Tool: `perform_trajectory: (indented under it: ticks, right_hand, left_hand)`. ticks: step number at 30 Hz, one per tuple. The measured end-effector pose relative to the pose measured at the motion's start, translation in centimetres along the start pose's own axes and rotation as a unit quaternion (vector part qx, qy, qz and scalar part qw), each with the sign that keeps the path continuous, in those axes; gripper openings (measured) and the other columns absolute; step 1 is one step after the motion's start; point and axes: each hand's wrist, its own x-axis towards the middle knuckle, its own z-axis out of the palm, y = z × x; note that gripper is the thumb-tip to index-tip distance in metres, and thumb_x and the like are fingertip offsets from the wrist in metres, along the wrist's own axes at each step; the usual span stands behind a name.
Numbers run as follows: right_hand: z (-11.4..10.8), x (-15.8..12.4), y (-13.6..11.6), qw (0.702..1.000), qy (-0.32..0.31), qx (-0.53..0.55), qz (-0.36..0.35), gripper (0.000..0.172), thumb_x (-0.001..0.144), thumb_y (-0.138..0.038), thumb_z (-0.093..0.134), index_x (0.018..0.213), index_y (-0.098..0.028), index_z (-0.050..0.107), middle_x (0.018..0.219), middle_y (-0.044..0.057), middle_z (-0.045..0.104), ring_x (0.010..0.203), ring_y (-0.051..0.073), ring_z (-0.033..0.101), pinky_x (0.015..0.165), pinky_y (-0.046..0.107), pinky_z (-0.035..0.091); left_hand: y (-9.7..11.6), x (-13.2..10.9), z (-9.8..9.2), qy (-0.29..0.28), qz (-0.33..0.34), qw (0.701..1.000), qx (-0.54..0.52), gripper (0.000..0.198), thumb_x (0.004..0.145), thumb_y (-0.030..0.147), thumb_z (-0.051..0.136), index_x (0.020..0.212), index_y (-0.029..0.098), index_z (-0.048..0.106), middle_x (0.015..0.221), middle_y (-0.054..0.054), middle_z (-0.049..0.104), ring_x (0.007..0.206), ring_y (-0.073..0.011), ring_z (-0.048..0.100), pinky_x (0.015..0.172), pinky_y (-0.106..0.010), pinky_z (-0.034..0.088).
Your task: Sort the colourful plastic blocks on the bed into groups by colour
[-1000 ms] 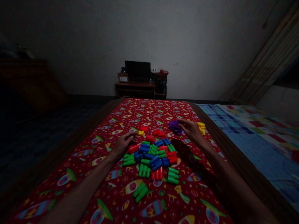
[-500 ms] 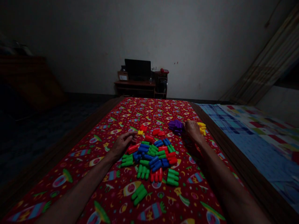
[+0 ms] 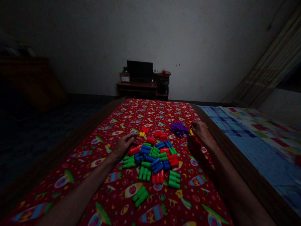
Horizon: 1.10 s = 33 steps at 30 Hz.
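My left hand (image 3: 125, 145) rests on the red cloth with its fingers stretched out and a little apart. Its fingertips reach close to a small yellow block (image 3: 142, 134); whether they touch it I cannot tell. Over the right side of the cloth, my right hand (image 3: 201, 130) has its fingers curled in, and what they hold, if anything, is hidden. A yellow block (image 3: 191, 133) shows just under those fingers. Left of it lies a cluster of purple blocks (image 3: 178, 128). Between my arms spreads a loose pile of green blocks (image 3: 174, 179), blue blocks (image 3: 157, 165) and red blocks (image 3: 158, 177).
The patterned red cloth (image 3: 160, 114) covers a long surface with dark brown edges. A desk (image 3: 136, 85) with a black monitor (image 3: 139, 71) stands against the far wall. To the right, blue and checked fabric (image 3: 249, 138) lies spread out.
My right hand has shifted right, off the edge of the purple cluster, and now covers where yellow blocks showed. My left hand has stayed almost still.
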Motion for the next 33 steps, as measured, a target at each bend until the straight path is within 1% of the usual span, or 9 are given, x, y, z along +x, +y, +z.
perform_trajectory:
  ticks: [3, 5, 10, 16, 20, 25, 28, 31, 33]
  right_hand:
    - [0.1, 0.0, -0.1, 0.998, -0.047, 0.004, -0.038, 0.032, 0.079, -0.01, 0.047, 0.103, -0.012, 0.07, 0.091, 0.013, 0.071, 0.078, 0.018, 0.062, 0.062, 0.023, 0.035]
    - [0.5, 0.3, -0.5, 0.995, -0.084, -0.013, -0.056, 0.034, 0.079, -0.01, 0.048, 0.107, -0.013, 0.068, 0.095, 0.014, 0.071, 0.083, 0.019, 0.063, 0.063, 0.023, 0.035]
    - [1.3, 1.6, -1.0, 0.985, -0.151, -0.034, -0.081, 0.028, 0.078, -0.009, 0.049, 0.098, -0.01, 0.07, 0.083, 0.012, 0.07, 0.07, 0.016, 0.061, 0.058, 0.023, 0.033]
    - [1.1, 1.5, -0.3, 0.993, -0.089, 0.053, -0.06, 0.024, 0.078, -0.018, 0.056, 0.094, -0.009, 0.072, 0.079, 0.009, 0.07, 0.07, 0.016, 0.061, 0.057, 0.021, 0.035]
    - [1.3, 0.8, -0.3, 0.987, -0.09, 0.119, -0.064, 0.032, 0.072, -0.01, 0.057, 0.101, -0.013, 0.072, 0.079, 0.005, 0.073, 0.07, 0.016, 0.064, 0.057, 0.019, 0.04]
    - [1.2, 0.4, -0.2, 0.983, -0.084, 0.152, -0.065, 0.035, 0.072, -0.011, 0.057, 0.102, -0.015, 0.072, 0.085, 0.007, 0.075, 0.074, 0.019, 0.066, 0.062, 0.022, 0.045]
    - [0.5, 0.0, 0.1, 0.986, -0.061, 0.141, -0.058, 0.03, 0.075, -0.012, 0.055, 0.098, -0.013, 0.073, 0.08, 0.009, 0.074, 0.071, 0.018, 0.065, 0.062, 0.022, 0.044]
    - [-0.1, -1.5, -0.3, 0.988, -0.037, 0.132, -0.078, 0.026, 0.08, -0.015, 0.05, 0.092, -0.01, 0.072, 0.073, 0.009, 0.072, 0.065, 0.016, 0.062, 0.06, 0.022, 0.042]
    - [0.1, -3.4, -1.4, 0.982, -0.048, 0.15, -0.107, 0.027, 0.084, -0.02, 0.048, 0.093, -0.011, 0.072, 0.072, 0.008, 0.071, 0.063, 0.016, 0.061, 0.06, 0.023, 0.042]
  left_hand:
    - [0.1, 0.0, 0.0, 0.001, -0.008, 1.0, -0.011, 0.039, 0.069, 0.042, 0.067, 0.097, 0.013, 0.069, 0.081, -0.005, 0.067, 0.068, -0.0155, 0.062, 0.066, -0.03, 0.054]
    - [0.0, 0.1, 0.0, 0.003, -0.008, 1.0, -0.015, 0.039, 0.068, 0.041, 0.068, 0.095, 0.014, 0.069, 0.08, -0.004, 0.067, 0.067, -0.015, 0.062, 0.066, -0.029, 0.053]
    - [-0.3, 0.3, -0.2, -0.003, 0.002, 1.0, -0.005, 0.037, 0.069, 0.041, 0.066, 0.095, 0.015, 0.069, 0.081, -0.004, 0.067, 0.068, -0.0153, 0.062, 0.068, -0.03, 0.054]
    - [-0.1, 0.1, 0.0, -0.001, -0.004, 1.0, -0.013, 0.038, 0.069, 0.04, 0.066, 0.096, 0.014, 0.069, 0.08, -0.004, 0.067, 0.068, -0.0145, 0.061, 0.068, -0.029, 0.053]
    - [0.0, 0.1, 0.0, -0.002, -0.002, 1.0, -0.008, 0.038, 0.069, 0.041, 0.067, 0.095, 0.014, 0.069, 0.081, -0.005, 0.067, 0.068, -0.0152, 0.062, 0.067, -0.03, 0.053]
    - [-0.1, 0.3, -0.2, -0.004, 0.015, 1.0, 0.014, 0.04, 0.069, 0.044, 0.065, 0.095, 0.014, 0.069, 0.082, -0.006, 0.067, 0.068, -0.0164, 0.063, 0.067, -0.031, 0.054]
    - [-0.1, 0.2, -0.2, -0.006, 0.017, 1.0, 0.015, 0.04, 0.07, 0.044, 0.065, 0.095, 0.014, 0.069, 0.079, -0.005, 0.067, 0.067, -0.0164, 0.063, 0.067, -0.031, 0.053]
    - [0.1, 0.1, -0.1, -0.007, 0.011, 1.0, 0.021, 0.039, 0.071, 0.044, 0.065, 0.096, 0.014, 0.069, 0.078, -0.005, 0.067, 0.069, -0.0174, 0.063, 0.069, -0.033, 0.054]
    - [0.0, 0.0, -0.2, -0.006, 0.007, 0.999, 0.039, 0.041, 0.073, 0.044, 0.062, 0.1, 0.014, 0.067, 0.084, -0.007, 0.068, 0.074, -0.0195, 0.065, 0.073, -0.035, 0.054]
